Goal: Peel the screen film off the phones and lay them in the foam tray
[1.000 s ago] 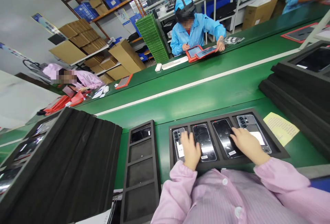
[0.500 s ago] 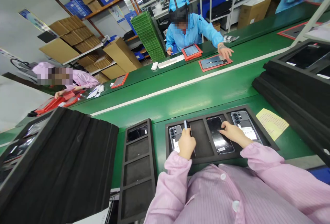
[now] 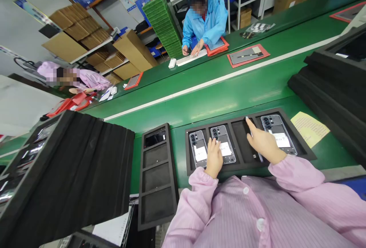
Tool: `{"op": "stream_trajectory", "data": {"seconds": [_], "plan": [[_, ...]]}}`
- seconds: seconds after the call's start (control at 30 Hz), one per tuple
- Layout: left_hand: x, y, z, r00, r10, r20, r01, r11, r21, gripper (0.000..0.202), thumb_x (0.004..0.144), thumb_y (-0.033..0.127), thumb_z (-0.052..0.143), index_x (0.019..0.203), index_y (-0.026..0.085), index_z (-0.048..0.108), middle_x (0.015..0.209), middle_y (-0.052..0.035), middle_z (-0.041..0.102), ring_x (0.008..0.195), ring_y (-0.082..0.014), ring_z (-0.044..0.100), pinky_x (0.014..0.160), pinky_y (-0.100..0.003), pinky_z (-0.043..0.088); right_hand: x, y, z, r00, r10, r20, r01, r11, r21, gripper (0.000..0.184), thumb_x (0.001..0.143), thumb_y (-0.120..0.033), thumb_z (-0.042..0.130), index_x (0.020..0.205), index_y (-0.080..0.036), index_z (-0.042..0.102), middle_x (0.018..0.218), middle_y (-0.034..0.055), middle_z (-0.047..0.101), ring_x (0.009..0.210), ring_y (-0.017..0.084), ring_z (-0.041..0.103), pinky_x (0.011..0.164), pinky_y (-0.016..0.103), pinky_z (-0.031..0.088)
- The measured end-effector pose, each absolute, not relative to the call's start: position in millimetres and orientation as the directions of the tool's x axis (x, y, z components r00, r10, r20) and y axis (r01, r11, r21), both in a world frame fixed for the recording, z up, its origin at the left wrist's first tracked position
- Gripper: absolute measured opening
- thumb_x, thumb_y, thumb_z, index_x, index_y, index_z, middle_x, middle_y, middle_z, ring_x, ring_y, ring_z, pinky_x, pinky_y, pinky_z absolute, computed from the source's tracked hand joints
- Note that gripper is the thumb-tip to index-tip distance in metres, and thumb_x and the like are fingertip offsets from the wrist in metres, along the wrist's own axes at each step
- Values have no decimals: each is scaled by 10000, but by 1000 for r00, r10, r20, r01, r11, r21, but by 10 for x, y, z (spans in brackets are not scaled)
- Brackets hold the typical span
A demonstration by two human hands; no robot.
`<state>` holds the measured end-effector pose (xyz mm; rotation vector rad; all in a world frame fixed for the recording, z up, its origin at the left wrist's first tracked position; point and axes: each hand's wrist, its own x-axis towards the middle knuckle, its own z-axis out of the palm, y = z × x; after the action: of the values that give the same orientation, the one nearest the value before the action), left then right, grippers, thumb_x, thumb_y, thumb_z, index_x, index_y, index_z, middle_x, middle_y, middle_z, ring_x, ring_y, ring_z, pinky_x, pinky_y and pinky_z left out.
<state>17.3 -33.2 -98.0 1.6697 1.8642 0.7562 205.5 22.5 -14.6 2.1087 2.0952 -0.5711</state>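
A black foam tray [image 3: 238, 166] lies before me with phones in its compartments. In the leftmost one a phone [image 3: 198, 143] rests back side up, camera lenses and white label showing. Beside it is a second phone [image 3: 228, 158], also back up; my left hand [image 3: 214, 158] lies on its left edge, fingers stretched out. Over the third compartment my right hand [image 3: 264, 143] grips a third phone [image 3: 260, 157] that stands tilted on its edge, mostly hidden behind the fingers. Another phone [image 3: 281, 133] lies back up in the rightmost compartment, partly under my right hand.
A narrow foam tray [image 3: 156, 175] with one dark phone stands to the left. Stacked black foam trays rise at the far left [image 3: 85, 164] and right [image 3: 323, 76]. A yellow note [image 3: 310, 128] lies right. Across the green belt [image 3: 183, 107] two people work near red-bordered pads [image 3: 248, 55].
The phone my left hand held edge-on now lies back up in the second compartment. My right hand has tipped the screen-up phone onto its edge. The person in blue has drawn an outstretched arm back.
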Motion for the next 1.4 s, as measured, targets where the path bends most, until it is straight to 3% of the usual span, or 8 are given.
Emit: {"op": "stream_trajectory", "data": {"seconds": [0.13,0.23,0.33,0.43,0.57,0.7,0.97,1.4], "plan": [[-192,-421,-977,-193,981,18,751,136,647,340,810,113,395,1044,184,631,1260,-101,587,1310,-224,404,1119,-469,279,1910,197,-278,-20,963,-268,980,-34,-195,537,896,-183,352,1428,-137,301,957,173,652,797,312,653,635,367,465],[-373,-466,-1016,-246,969,23,785,185,591,328,807,143,413,1059,160,623,1262,-129,579,1317,-258,389,1103,-500,285,1859,171,-494,-70,967,-244,957,-3,-290,440,868,-285,473,1292,-171,507,973,127,668,786,282,654,648,346,486],[-425,-518,-1083,-247,969,13,812,200,549,351,786,179,461,1102,132,605,1296,-166,546,1308,-302,395,1088,-538,281,2065,58,-632,-57,987,-148,921,-6,-389,319,879,-266,444,1148,-226,610,1044,57,664,898,220,634,756,295,490],[-435,-558,-1146,-224,975,6,823,186,537,383,788,233,471,1134,118,588,1307,-185,530,1304,-310,397,1089,-518,287,2566,-107,-653,135,991,8,901,-119,-417,362,910,-255,317,1092,-191,623,1041,82,652,968,220,596,859,323,457],[-482,-563,-1209,-199,980,11,829,162,535,415,809,316,430,1139,110,576,1323,-198,500,1331,-318,349,1087,-506,299,3261,-348,-682,436,880,187,850,-334,-407,372,864,-262,292,975,-127,620,947,151,638,945,277,571,888,439,425],[-518,-556,-1233,-181,983,45,862,136,488,446,822,380,396,1121,106,579,1297,-205,510,1332,-320,342,1087,-492,303,3478,-574,-847,527,809,260,811,-387,-439,344,852,-297,297,903,-166,610,900,126,624,895,253,579,827,407,468],[-598,-579,-1202,-121,992,29,892,96,441,419,826,375,403,1121,136,581,1294,-183,524,1309,-310,380,1092,-499,290,3239,-670,-990,430,850,304,857,-278,-434,323,888,-351,363,881,-207,652,944,103,620,922,247,569,849,415,432],[-611,-1066,-1158,4,985,172,906,-76,417,286,883,226,395,1027,179,637,1150,-121,652,1146,-252,571,961,-482,469,2833,-503,-986,68,891,449,955,72,-288,265,906,-327,433,863,-195,660,952,101,667,932,269,581,802,408,434]]}}
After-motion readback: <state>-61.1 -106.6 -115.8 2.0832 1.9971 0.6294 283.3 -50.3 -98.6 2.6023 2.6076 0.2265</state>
